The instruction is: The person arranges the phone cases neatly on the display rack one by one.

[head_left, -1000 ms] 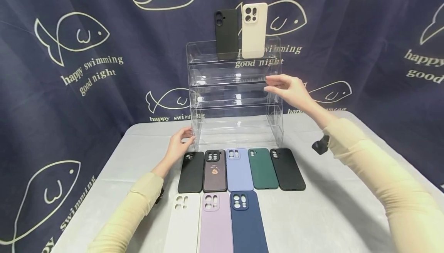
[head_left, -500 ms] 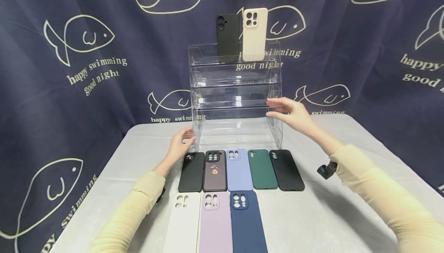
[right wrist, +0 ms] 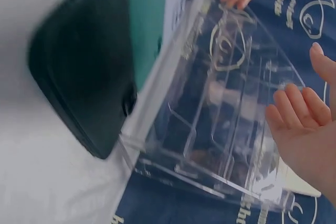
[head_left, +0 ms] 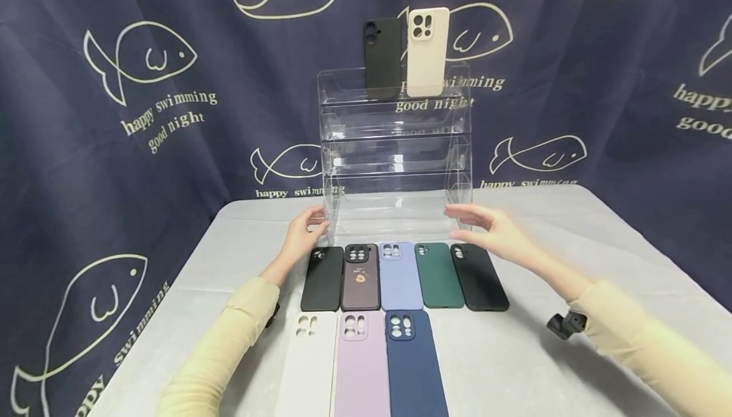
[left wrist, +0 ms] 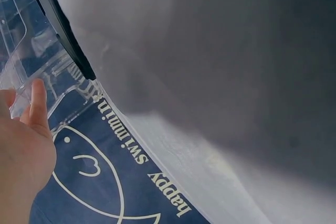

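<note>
A clear tiered display rack (head_left: 394, 169) stands on the table. My left hand (head_left: 300, 236) holds the lower left side edge of the rack, thumb and fingers at the plastic; in the left wrist view this hand (left wrist: 31, 150) is partly cut off. My right hand (head_left: 494, 232) is beside the lower right side, fingers and thumb spread apart with nothing between them. In the right wrist view, its palm (right wrist: 304, 135) faces the camera. On the top tier stand a black phone case (head_left: 382, 54) and a cream phone case (head_left: 427, 54), side by side.
Several phone cases lie in a row before the rack, among them a periwinkle one (head_left: 401, 283) and a green one (head_left: 440, 277). A white (head_left: 305, 372), a lilac (head_left: 360, 372) and a navy case (head_left: 416, 372) lie nearer. A printed curtain (head_left: 217, 150) hangs behind the table.
My right hand has moved down along the rack's right side, from beside an upper tier to near its base. The left hand stays at the rack's lower left edge.
</note>
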Tool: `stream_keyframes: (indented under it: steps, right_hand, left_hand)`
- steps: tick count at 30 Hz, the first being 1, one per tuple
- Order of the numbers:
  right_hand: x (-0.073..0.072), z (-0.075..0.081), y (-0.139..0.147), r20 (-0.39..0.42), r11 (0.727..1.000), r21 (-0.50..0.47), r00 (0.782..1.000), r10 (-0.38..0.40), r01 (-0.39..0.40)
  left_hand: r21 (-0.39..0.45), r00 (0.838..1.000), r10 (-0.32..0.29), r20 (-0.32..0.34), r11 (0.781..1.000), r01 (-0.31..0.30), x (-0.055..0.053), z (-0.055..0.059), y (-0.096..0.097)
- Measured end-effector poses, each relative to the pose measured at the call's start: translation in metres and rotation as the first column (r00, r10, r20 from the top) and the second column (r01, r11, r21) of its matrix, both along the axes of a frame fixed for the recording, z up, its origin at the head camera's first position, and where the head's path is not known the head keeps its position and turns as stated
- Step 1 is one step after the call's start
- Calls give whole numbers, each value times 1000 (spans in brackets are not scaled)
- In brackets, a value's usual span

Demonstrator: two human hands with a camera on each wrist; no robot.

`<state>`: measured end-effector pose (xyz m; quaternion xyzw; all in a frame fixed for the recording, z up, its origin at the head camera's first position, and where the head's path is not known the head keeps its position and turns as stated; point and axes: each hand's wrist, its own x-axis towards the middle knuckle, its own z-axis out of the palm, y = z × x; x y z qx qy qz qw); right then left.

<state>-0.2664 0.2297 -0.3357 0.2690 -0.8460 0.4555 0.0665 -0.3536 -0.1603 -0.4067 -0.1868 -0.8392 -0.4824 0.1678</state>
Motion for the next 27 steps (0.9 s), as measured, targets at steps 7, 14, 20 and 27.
stream_keyframes:
  steps: [7,14,20,27]
  right_hand:
    - [19,-18,-14,36,997,17,997,69,-70]
    - [30,-28,-28,35,992,18,991,128,-128]
    - [41,-37,-37,-27,984,84,987,160,-157]
    - [51,-51,-47,-71,976,128,980,187,-177]
  left_hand:
    - [5,1000,-7,7,1000,7,-2,1,1]
    - [-8,1000,0,-7,1000,0,-3,-1,-1]
    - [-8,1000,2,-4,1000,-2,-3,0,-2]
    - [0,1000,-8,14,1000,8,-2,2,0]
